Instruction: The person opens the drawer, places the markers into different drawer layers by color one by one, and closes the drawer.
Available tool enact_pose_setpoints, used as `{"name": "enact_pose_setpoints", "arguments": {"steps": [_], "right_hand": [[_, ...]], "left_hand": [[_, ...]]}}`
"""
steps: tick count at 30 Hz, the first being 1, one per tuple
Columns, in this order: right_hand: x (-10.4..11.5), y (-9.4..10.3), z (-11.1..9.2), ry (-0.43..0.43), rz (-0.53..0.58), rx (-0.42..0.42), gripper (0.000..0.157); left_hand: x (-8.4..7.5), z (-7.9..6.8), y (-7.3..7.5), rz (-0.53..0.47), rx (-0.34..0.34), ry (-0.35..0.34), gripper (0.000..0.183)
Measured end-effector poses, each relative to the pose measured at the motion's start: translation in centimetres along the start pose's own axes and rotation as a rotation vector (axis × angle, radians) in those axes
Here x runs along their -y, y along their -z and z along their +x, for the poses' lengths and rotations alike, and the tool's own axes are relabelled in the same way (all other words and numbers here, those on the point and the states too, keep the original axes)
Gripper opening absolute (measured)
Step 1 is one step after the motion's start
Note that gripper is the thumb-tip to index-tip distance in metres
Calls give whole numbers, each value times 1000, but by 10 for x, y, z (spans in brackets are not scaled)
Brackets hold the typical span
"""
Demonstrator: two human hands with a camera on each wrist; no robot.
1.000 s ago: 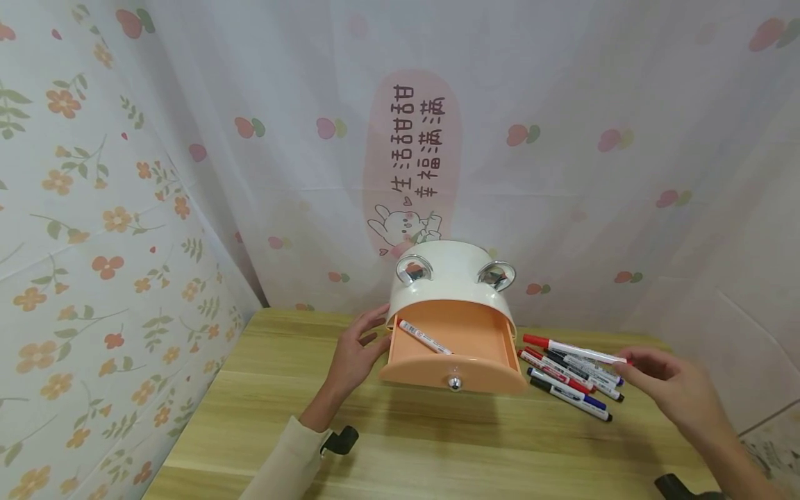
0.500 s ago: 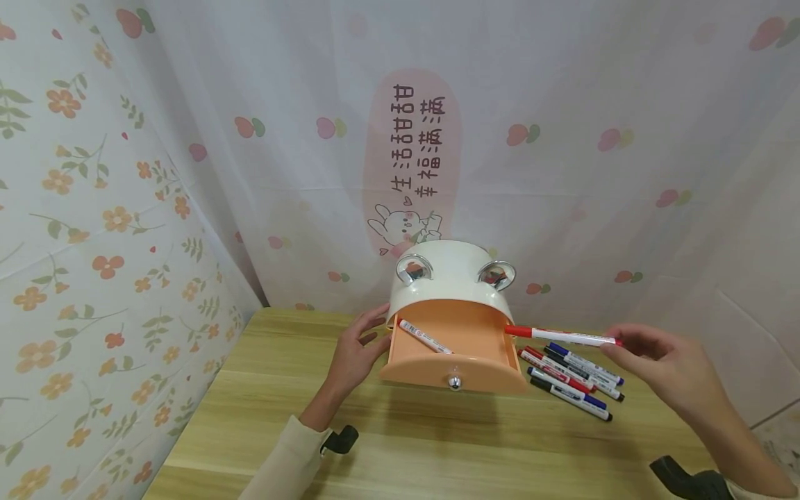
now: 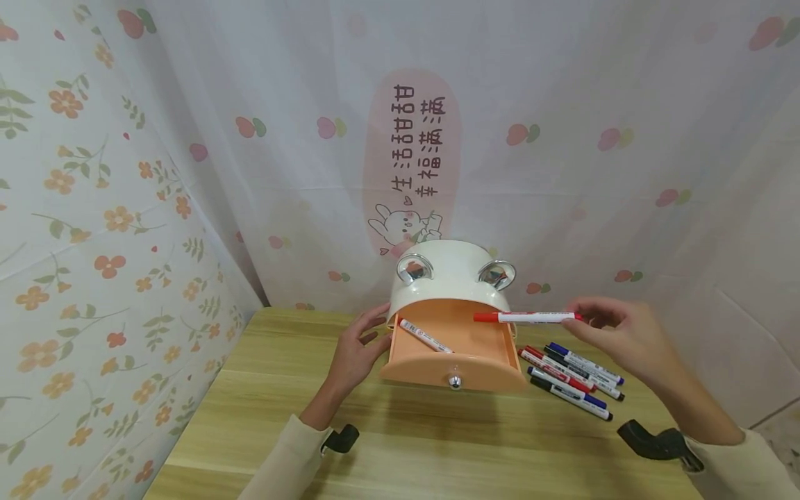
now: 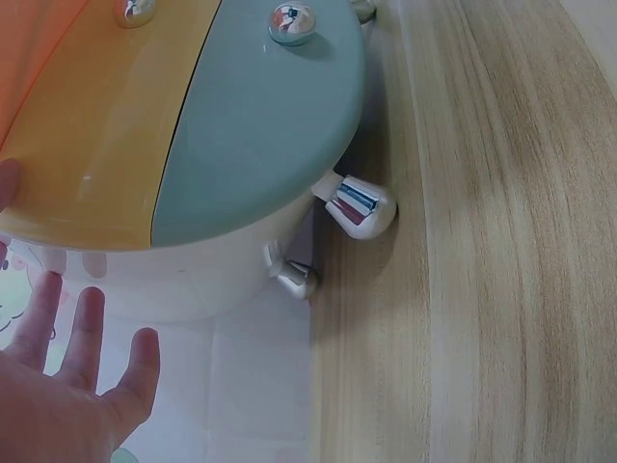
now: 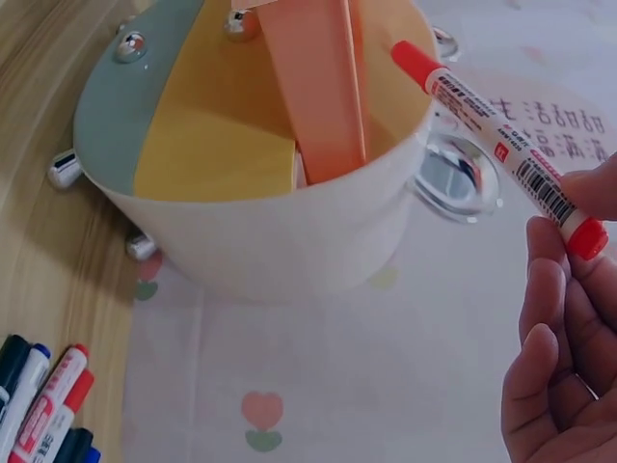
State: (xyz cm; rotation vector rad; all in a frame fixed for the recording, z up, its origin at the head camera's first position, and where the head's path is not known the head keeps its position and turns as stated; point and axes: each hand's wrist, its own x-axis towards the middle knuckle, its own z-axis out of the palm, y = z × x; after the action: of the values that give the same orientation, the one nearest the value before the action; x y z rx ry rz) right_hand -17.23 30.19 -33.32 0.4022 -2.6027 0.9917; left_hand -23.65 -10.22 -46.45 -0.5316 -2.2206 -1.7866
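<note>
A white storage box [image 3: 446, 274] with two silver ear-like loops stands at the table's back edge, its orange drawer [image 3: 459, 375] pulled out. One white marker [image 3: 426, 337] lies slanted in the drawer's left part. My right hand [image 3: 619, 333] pinches a red-capped whiteboard marker [image 3: 531, 317] by its rear end, between thumb and fingers. In the head view the cap overlaps the drawer's right half; the right wrist view shows the marker [image 5: 506, 140] raised beside the box. My left hand [image 3: 356, 351] rests against the box's left side, fingers [image 4: 85, 333] fairly straight.
Several red, blue and black markers [image 3: 571, 378] lie in a loose pile on the wooden table [image 3: 300, 389], right of the box. Below the orange drawer are yellow [image 4: 116, 164] and teal [image 4: 265, 125] fronts with silver knobs. A printed curtain [image 3: 287, 194] hangs close behind.
My right hand has lifted the red marker off the pile and carried it left, so its cap now overlaps the drawer. The left hand stays at the box's side.
</note>
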Motion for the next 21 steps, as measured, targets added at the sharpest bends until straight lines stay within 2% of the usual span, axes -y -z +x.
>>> {"name": "enact_pose_setpoints", "arguments": {"steps": [5,13,21], "right_hand": [[5,-9,15,26,-17,14,17],[16,-19,38,121,-6,46,16],[29,-33,51,154,-43,95,13]], "left_hand": [[4,1,1,13,11,-12,51],[1,1,1,20,13,0,51],[2,1,1,20,7,0,50]]}}
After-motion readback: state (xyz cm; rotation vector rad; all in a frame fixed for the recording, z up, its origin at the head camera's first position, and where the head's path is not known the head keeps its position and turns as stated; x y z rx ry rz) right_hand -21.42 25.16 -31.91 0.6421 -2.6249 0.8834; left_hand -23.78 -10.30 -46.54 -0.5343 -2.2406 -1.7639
